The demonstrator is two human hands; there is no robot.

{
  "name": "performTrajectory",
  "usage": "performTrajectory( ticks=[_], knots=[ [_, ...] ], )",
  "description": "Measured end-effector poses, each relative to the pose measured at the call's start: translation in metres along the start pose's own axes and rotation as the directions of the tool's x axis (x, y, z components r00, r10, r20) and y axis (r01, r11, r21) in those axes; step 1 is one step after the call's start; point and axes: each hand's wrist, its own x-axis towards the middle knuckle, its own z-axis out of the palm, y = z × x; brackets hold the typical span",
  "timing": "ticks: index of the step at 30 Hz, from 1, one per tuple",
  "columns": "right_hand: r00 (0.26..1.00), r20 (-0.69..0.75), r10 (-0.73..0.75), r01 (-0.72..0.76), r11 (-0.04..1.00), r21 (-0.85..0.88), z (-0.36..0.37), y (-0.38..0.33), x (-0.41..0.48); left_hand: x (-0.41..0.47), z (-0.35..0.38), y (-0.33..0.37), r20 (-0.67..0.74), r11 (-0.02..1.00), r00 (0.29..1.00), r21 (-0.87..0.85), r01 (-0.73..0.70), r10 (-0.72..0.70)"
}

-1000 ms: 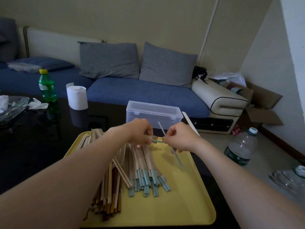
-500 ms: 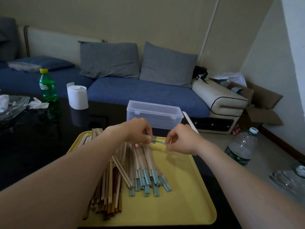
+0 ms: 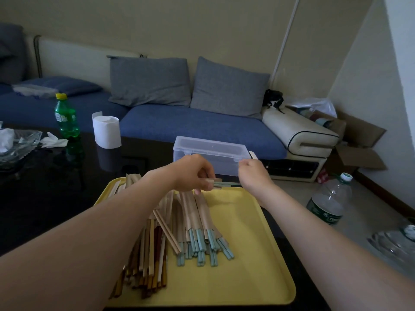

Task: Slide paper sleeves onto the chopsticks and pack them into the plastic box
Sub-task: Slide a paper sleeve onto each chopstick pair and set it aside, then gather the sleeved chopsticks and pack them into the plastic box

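Left hand: fingers curled, thumb and fingertips pinching the open end of a paper sleeve, above the far edge of the tray.

Right hand: fist-like, back toward the camera, closed on the other end of a pair of teal chopsticks. The pair lies level between the hands, its tips at or just inside the sleeve mouth; exact depth hidden by the left fingers.

Step in hand, as I read it: feeding this pair into its sleeve.

On the tray, mid-field: sleeved pairs in a loose fan, teal ends pointing at the near edge. Left of them, touching, a heap of bare sticks, wood and darker tones, reaching the near-left corner.

Plastic box: on the table just beyond the tray's far edge, lid down. Looks empty through the clear wall, though I cannot be sure.

Progress estimate: early to middle. A batch is sleeved, nothing evidently packed, a large heap left to cover.
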Motion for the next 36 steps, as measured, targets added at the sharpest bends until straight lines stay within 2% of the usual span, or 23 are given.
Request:
performTrajectory(
  ticks=[3,6,11,13,15,17,19,21,22,23,25,27,28,29,31,33,36],
  knots=[
    [0.979,0.204,-0.016,0.006,0.999,0.050,0.017,-0.005,-0.003,0.001,0.001,0.005,0.026,1.000,1.000,-0.001,0.000,0.000],
    [0.937,0.344,-0.064,0.044,0.997,0.066,0.024,-0.006,-0.007,0.002,0.003,0.005,0.024,0.999,1.000,0.028,0.019,-0.020],
    [0.887,0.437,-0.150,0.183,0.982,-0.034,0.015,-0.004,-0.006,0.001,0.004,0.002,-0.061,0.997,0.998,0.081,0.019,-0.014],
    [0.884,0.436,-0.166,0.212,0.976,-0.058,0.011,-0.005,-0.006,0.001,0.002,0.001,-0.115,0.988,0.993,0.153,0.033,-0.016],
    [0.907,0.407,-0.113,0.173,0.978,-0.114,0.009,-0.003,-0.003,0.002,0.002,-0.001,-0.156,0.958,0.987,0.277,0.074,-0.031],
    [0.903,0.429,0.012,0.080,0.977,-0.196,0.005,-0.001,-0.002,0.004,0.001,-0.005,-0.186,0.924,0.980,0.356,0.137,-0.074],
    [0.821,0.551,0.150,-0.009,0.968,-0.250,0.002,-0.004,-0.005,0.006,-0.001,-0.006,-0.228,0.901,0.967,0.387,0.198,-0.115],
    [0.707,0.671,0.223,-0.031,0.958,-0.286,0.000,-0.008,-0.010,0.009,-0.001,-0.009,-0.296,0.864,0.946,0.432,0.257,-0.134],
    [0.676,0.696,0.244,-0.021,0.950,-0.313,0.002,-0.011,-0.011,0.011,-0.001,-0.011,-0.332,0.842,0.933,0.457,0.288,-0.139],
    [0.688,0.680,0.253,-0.006,0.939,-0.343,0.005,-0.011,-0.011,0.013,0.000,-0.013,-0.365,0.818,0.920,0.480,0.315,-0.140],
    [0.818,0.539,0.198,0.036,0.919,-0.393,0.012,-0.010,-0.002,0.021,0.001,-0.018,-0.420,0.771,0.898,0.525,0.361,-0.135],
    [0.964,0.265,0.022,0.112,0.869,-0.481,0.017,-0.007,0.015,0.031,0.000,-0.023,-0.458,0.722,0.881,0.569,0.393,-0.119],
    [0.989,0.130,-0.069,0.129,0.829,-0.543,0.018,-0.006,0.022,0.036,-0.001,-0.025,-0.461,0.706,0.880,0.585,0.398,-0.115],
    [0.990,0.039,-0.134,0.131,0.794,-0.593,0.019,-0.005,0.030,0.041,-0.001,-0.027,-0.455,0.697,0.883,0.597,0.396,-0.112],
    [0.979,-0.022,-0.201,0.136,0.734,-0.666,0.020,-0.003,0.044,0.050,-0.002,-0.030,-0.443,0.692,0.889,0.606,0.392,-0.116],
    [0.973,0.008,-0.229,0.152,0.622,-0.768,0.025,0.002,0.060,0.058,-0.004,-0.035,-0.442,0.696,0.887,0.595,0.402,-0.135],
    [0.982,0.064,-0.176,0.144,0.490,-0.860,0.035,0.012,0.083,0.066,-0.004,-0.046,-0.459,0.701,0.875,0.572,0.426,-0.157]
  ],
)
